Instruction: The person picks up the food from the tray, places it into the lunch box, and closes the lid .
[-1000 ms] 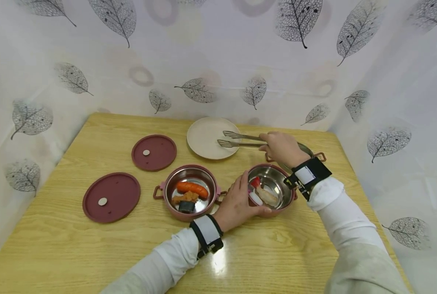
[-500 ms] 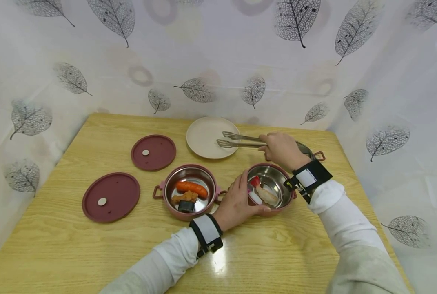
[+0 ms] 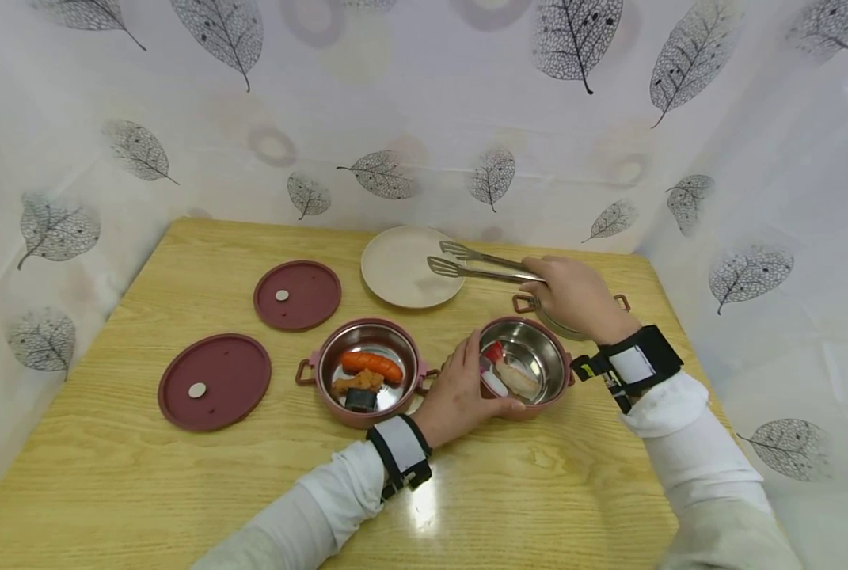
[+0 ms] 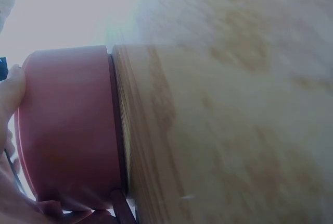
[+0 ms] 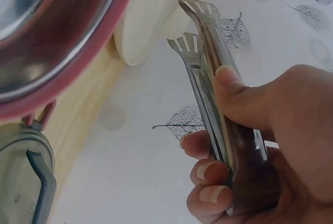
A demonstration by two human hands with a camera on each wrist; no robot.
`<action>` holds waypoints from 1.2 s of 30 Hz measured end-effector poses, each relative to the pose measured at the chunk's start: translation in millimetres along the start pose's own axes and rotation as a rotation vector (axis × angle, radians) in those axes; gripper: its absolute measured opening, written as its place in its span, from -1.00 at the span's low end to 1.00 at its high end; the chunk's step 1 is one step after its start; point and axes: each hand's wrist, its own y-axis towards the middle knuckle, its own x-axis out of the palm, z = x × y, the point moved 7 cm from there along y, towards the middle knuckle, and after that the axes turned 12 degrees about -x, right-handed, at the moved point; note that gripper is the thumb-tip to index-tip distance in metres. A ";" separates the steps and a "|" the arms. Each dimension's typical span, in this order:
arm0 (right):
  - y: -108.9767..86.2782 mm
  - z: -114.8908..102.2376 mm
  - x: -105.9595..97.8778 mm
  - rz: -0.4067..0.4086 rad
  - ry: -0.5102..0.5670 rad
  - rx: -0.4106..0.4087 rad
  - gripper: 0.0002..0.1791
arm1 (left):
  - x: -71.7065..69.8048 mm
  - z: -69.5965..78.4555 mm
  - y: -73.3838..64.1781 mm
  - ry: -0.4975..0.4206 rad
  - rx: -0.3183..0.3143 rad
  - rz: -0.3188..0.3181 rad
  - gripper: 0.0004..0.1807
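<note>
My right hand (image 3: 576, 297) grips metal tongs (image 3: 491, 273) above the table, their slotted tips apart with nothing between them. In the right wrist view, thumb and fingers wrap the tongs' arms. My left hand (image 3: 459, 396) holds the near left side of the right red pot (image 3: 562, 360), thumb at the front of its rim. Inside that pot lie a tan elongated food piece (image 3: 519, 380), a red piece (image 3: 494, 352) and a white oval piece (image 3: 495, 383). The left red pot (image 3: 331, 400) contains a sausage (image 3: 371, 365), a fried-looking brown piece (image 3: 358, 382) and a black-wrapped roll (image 3: 361, 400).
Two maroon lids (image 3: 213, 384) lie at the left. A cream plate (image 3: 402, 273) stands at the back, under the tongs' tips. Behind the right hand is a round container with red handles (image 3: 526, 303), partly hidden. A leaf-patterned curtain (image 3: 431, 119) borders the table.
My right hand has moved right and slightly nearer with the tongs, uncovering a handle of the container behind it. The left hand stays on the right pot.
</note>
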 end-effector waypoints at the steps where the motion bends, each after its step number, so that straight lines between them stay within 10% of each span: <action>1: -3.0 -0.6 -3.6 0.009 -0.010 -0.003 -0.58 | 0.0 -0.3 0.2 -0.002 -0.002 -0.002 0.31; 17: -78.2 -14.4 -58.4 0.187 -0.060 -0.087 -0.55 | 1.2 -1.4 -1.3 -0.007 0.004 -0.011 0.31; 36: -158.3 -14.8 -55.8 0.001 -0.027 -0.008 -0.67 | 0.9 0.2 0.1 -0.013 0.009 -0.002 0.32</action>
